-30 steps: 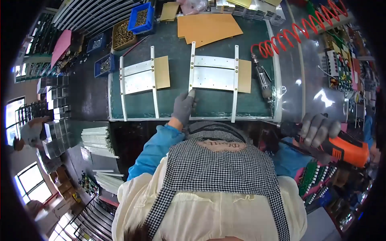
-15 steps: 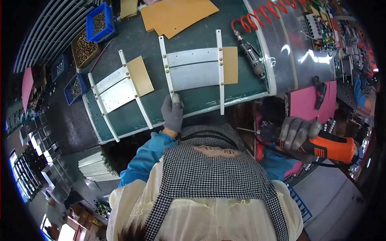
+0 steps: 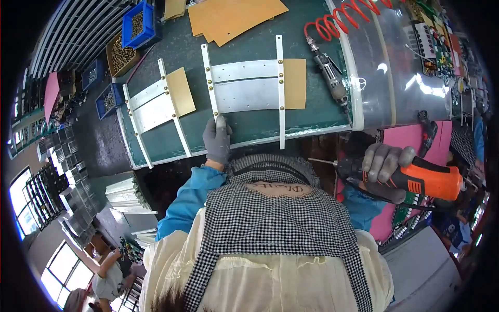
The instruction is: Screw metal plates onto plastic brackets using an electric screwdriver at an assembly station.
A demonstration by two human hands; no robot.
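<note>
My left hand (image 3: 217, 140), in a grey glove, is closed on the lower end of a white metal strip (image 3: 211, 83) at the table's near edge. That strip and a second strip (image 3: 281, 127) have two silvery plates (image 3: 247, 95) between them, with brass-coloured screws along the strips. A tan board (image 3: 295, 83) lies partly under the right strip. Out to the right, away from the table, my gloved right hand (image 3: 387, 165) grips an orange and black electric screwdriver (image 3: 431, 179), its thin bit pointing left. A similar smaller assembly (image 3: 155, 112) lies to the left on another tan board (image 3: 181, 91).
On the green table (image 3: 249, 136) an air screwdriver (image 3: 331, 78) hangs on a coiled red hose (image 3: 338, 23). Tan sheets (image 3: 234, 18) lie at the back. Screws fill a blue bin (image 3: 138, 26) and others at the far left. A person (image 3: 108, 273) is at lower left.
The view has turned slightly, so the table and its surroundings sit a little differently. A person now shows at lower left. Both hands keep their holds.
</note>
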